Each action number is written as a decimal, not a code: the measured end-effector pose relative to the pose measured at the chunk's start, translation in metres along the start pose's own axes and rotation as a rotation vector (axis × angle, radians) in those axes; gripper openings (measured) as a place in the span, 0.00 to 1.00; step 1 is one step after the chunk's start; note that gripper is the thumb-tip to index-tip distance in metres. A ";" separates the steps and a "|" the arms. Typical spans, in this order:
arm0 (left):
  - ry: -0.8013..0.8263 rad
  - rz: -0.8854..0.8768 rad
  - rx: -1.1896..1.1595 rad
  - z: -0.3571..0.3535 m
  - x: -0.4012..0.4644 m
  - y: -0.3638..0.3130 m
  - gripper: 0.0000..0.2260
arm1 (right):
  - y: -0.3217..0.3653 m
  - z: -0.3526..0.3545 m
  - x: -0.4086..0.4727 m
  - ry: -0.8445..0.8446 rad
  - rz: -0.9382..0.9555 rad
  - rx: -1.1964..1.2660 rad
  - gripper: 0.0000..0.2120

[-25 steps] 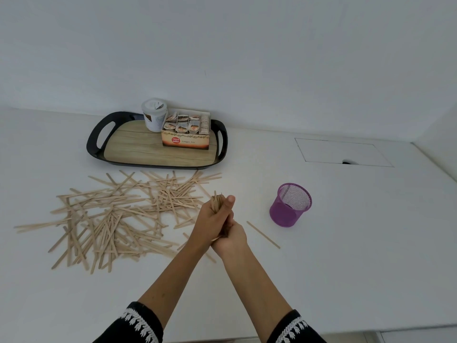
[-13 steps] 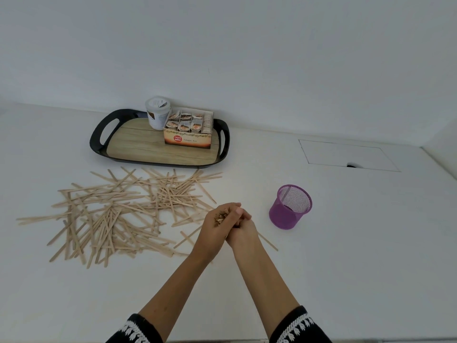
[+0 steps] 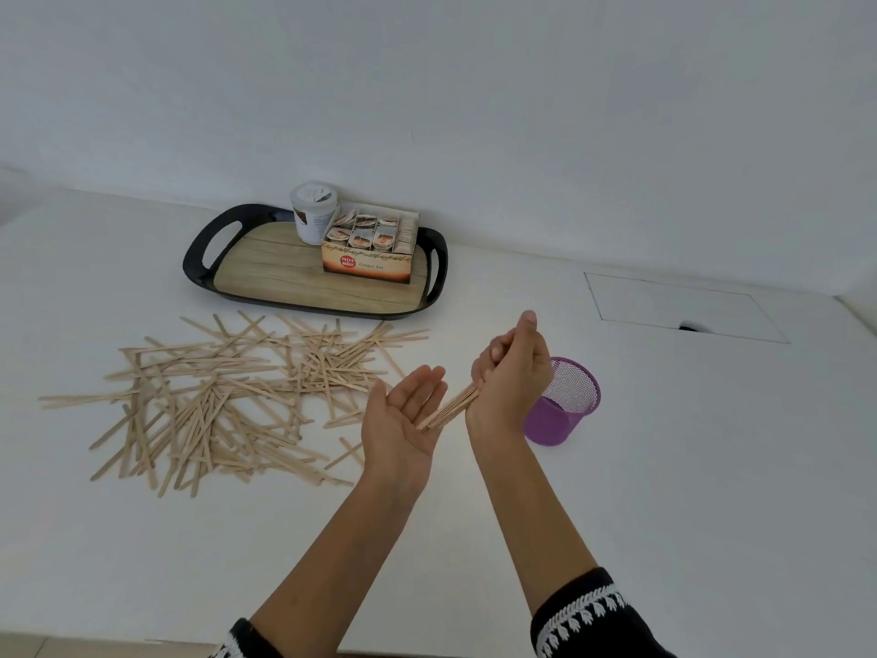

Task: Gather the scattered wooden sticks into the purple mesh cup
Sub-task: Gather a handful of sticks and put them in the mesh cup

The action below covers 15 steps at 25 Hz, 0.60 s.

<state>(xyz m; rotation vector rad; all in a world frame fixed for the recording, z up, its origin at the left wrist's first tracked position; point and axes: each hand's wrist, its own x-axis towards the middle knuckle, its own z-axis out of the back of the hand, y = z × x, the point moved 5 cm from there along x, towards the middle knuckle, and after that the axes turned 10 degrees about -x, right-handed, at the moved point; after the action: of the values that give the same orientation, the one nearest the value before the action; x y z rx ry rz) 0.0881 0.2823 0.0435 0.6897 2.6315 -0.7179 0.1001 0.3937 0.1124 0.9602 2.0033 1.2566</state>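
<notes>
The right hand (image 3: 510, 372) gripped a bundle of sticks (image 3: 451, 407), fingers curled round it, just left of the purple cup (image 3: 564, 403). The bundle's lower end slanted down against the left hand (image 3: 403, 415), which lay palm up with fingers straight. The cup stood upright on the white counter (image 3: 688, 467). Most sticks (image 3: 228, 396) lay scattered on the counter to the left, in front of a black tray (image 3: 199, 258) carrying a tea box (image 3: 368, 261) and a tub (image 3: 313, 218).

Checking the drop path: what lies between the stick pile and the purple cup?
In the head view, both hands: the open left hand and the right hand gripping a stick bundle.
</notes>
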 end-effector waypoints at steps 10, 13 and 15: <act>0.040 0.173 -0.094 -0.024 0.003 0.026 0.29 | -0.017 -0.001 -0.019 0.302 -0.085 -0.090 0.13; 0.039 0.231 -0.038 -0.018 0.002 0.032 0.23 | -0.011 0.006 -0.008 0.253 -0.078 -0.088 0.23; 0.026 0.229 -0.076 -0.015 0.002 0.035 0.21 | -0.003 0.008 -0.001 0.229 -0.002 -0.141 0.26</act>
<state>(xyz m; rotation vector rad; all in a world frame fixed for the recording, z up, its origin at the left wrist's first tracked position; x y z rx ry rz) 0.1024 0.3173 0.0412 0.9639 2.5323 -0.5437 0.1060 0.3961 0.1062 0.7767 2.0509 1.5439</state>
